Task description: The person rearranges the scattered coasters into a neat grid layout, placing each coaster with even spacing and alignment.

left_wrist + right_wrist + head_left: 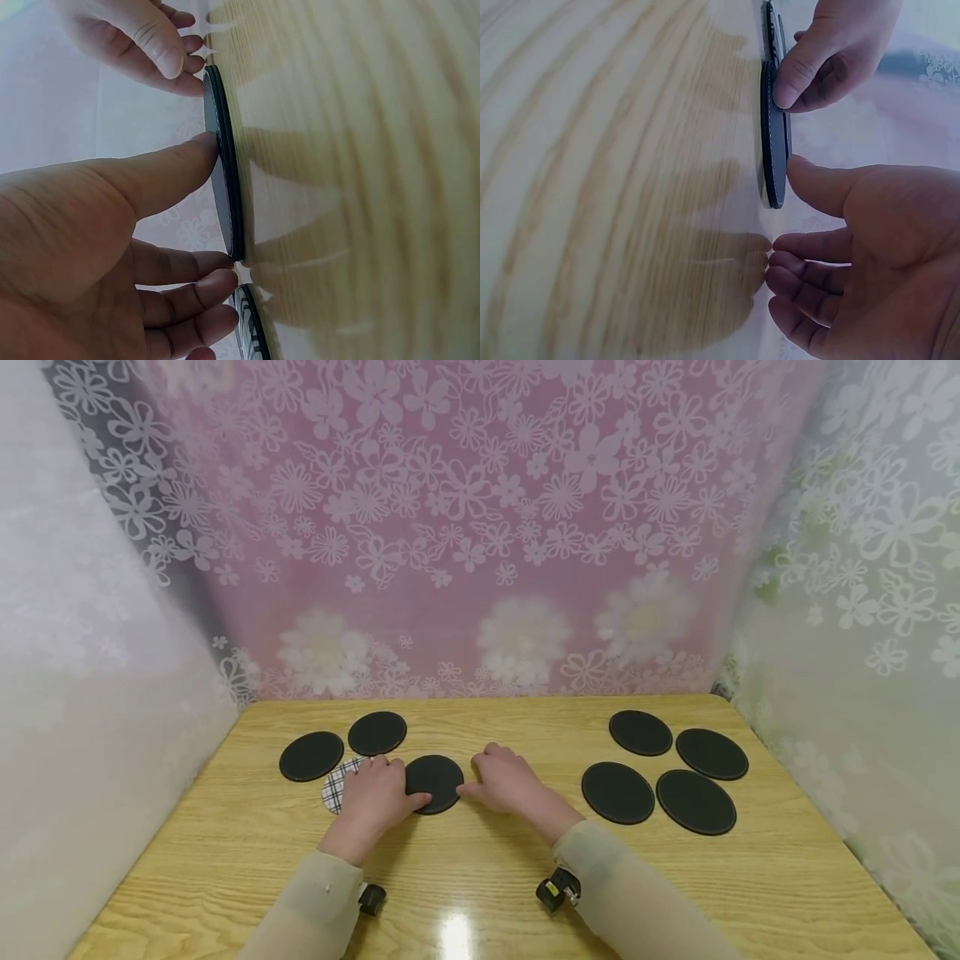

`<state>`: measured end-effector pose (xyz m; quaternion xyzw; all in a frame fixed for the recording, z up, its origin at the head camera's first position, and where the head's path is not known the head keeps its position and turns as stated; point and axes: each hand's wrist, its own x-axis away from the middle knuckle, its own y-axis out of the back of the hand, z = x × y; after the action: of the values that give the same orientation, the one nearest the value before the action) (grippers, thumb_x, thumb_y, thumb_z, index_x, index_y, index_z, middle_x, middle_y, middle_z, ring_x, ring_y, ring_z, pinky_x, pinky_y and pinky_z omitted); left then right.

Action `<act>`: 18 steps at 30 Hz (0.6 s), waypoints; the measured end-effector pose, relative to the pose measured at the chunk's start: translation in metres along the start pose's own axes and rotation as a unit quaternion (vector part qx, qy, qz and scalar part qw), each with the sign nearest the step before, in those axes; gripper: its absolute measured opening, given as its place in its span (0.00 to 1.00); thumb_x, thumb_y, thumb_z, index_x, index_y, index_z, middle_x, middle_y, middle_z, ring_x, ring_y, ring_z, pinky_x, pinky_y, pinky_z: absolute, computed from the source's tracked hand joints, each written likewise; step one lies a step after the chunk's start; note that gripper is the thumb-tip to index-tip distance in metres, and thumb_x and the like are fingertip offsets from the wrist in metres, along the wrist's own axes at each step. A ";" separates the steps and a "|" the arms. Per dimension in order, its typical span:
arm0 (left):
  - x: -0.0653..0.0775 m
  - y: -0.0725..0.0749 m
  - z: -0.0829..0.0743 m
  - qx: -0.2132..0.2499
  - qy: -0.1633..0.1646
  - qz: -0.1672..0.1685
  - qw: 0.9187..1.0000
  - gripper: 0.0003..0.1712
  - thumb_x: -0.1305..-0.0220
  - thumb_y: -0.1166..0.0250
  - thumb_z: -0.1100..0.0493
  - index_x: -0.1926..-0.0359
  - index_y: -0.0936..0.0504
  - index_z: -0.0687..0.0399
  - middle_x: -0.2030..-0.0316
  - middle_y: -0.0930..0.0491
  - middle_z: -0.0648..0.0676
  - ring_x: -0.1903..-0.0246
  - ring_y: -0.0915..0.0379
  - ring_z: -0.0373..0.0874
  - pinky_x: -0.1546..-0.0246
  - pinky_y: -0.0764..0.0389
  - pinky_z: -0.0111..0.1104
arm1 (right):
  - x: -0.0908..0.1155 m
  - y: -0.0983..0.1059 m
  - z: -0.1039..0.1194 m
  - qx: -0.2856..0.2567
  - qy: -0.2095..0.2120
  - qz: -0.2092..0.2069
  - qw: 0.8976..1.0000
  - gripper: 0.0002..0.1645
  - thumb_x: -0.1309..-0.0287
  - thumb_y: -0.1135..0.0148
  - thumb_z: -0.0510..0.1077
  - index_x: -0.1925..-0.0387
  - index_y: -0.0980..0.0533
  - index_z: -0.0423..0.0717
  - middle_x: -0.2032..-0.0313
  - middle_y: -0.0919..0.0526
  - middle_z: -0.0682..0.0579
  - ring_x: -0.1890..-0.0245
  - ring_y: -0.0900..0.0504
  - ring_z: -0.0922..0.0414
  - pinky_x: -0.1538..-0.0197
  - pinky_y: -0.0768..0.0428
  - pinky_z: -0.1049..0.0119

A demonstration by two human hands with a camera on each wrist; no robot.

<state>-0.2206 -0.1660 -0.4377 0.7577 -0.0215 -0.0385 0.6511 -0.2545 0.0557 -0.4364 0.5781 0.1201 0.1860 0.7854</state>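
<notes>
On the wooden table, a round black coaster lies flat between the two hands. My left hand rests its thumb on top of this coaster; the index fingertip meets its edge in the left wrist view. Beneath the other left fingers is a plaid black-and-white coaster, partly hidden by the hand. My right hand stands at the black coaster's right side. Its thumb is close to the rim, and its loosely bent fingertips touch or nearly touch the table, with nothing held, in the right wrist view.
Two black coasters lie at the back left, one farther left and one behind the left hand. Several more black coasters form a group at the right. Floral curtains hang behind and beside the wooden table.
</notes>
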 end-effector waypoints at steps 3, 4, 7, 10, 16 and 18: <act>0.000 -0.001 0.003 0.002 0.002 0.003 1.000 0.40 0.34 0.21 0.34 0.43 0.14 0.67 0.44 0.17 0.68 0.38 0.24 0.69 0.37 0.26 0.68 | -0.002 -0.001 0.000 -0.006 -0.002 0.004 1.000 0.23 0.28 0.24 0.58 0.52 0.16 0.41 0.56 0.22 0.48 0.57 0.21 0.48 0.48 0.19 0.46; 0.000 -0.001 0.003 0.003 0.003 0.005 1.000 0.40 0.34 0.22 0.34 0.44 0.13 0.67 0.44 0.17 0.68 0.38 0.24 0.69 0.37 0.26 0.68 | -0.002 -0.001 0.001 -0.008 -0.003 0.005 1.000 0.23 0.28 0.24 0.57 0.52 0.16 0.41 0.56 0.22 0.47 0.57 0.21 0.48 0.48 0.19 0.46; -0.001 -0.002 0.005 0.005 0.006 0.009 1.000 0.40 0.34 0.22 0.33 0.45 0.13 0.66 0.45 0.16 0.67 0.39 0.23 0.68 0.38 0.26 0.67 | -0.003 -0.002 0.001 -0.012 -0.008 0.007 1.000 0.25 0.29 0.23 0.57 0.49 0.15 0.40 0.55 0.21 0.47 0.55 0.20 0.47 0.46 0.18 0.46; -0.001 -0.002 0.005 0.007 0.006 0.012 1.000 0.40 0.34 0.22 0.33 0.45 0.14 0.67 0.47 0.16 0.66 0.41 0.22 0.68 0.38 0.24 0.66 | -0.004 -0.003 0.001 -0.012 -0.013 0.008 1.000 0.27 0.29 0.23 0.58 0.46 0.15 0.39 0.53 0.20 0.46 0.52 0.18 0.45 0.44 0.18 0.45; -0.002 -0.002 0.007 0.009 0.002 0.007 1.000 0.41 0.35 0.21 0.33 0.45 0.14 0.68 0.49 0.15 0.65 0.43 0.20 0.68 0.40 0.21 0.63 | -0.005 -0.002 0.004 -0.007 -0.018 0.008 1.000 0.28 0.30 0.23 0.58 0.46 0.15 0.39 0.52 0.18 0.45 0.50 0.17 0.45 0.43 0.17 0.45; -0.002 -0.002 0.007 0.010 0.001 0.007 1.000 0.41 0.35 0.21 0.32 0.46 0.14 0.68 0.50 0.15 0.65 0.44 0.19 0.67 0.41 0.20 0.62 | -0.006 -0.002 0.005 -0.007 -0.021 0.011 1.000 0.28 0.30 0.23 0.58 0.46 0.15 0.39 0.51 0.18 0.45 0.50 0.17 0.44 0.42 0.18 0.45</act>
<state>-0.2237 -0.1723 -0.4408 0.7641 -0.0262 -0.0328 0.6438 -0.2579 0.0478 -0.4366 0.5779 0.0961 0.1835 0.7894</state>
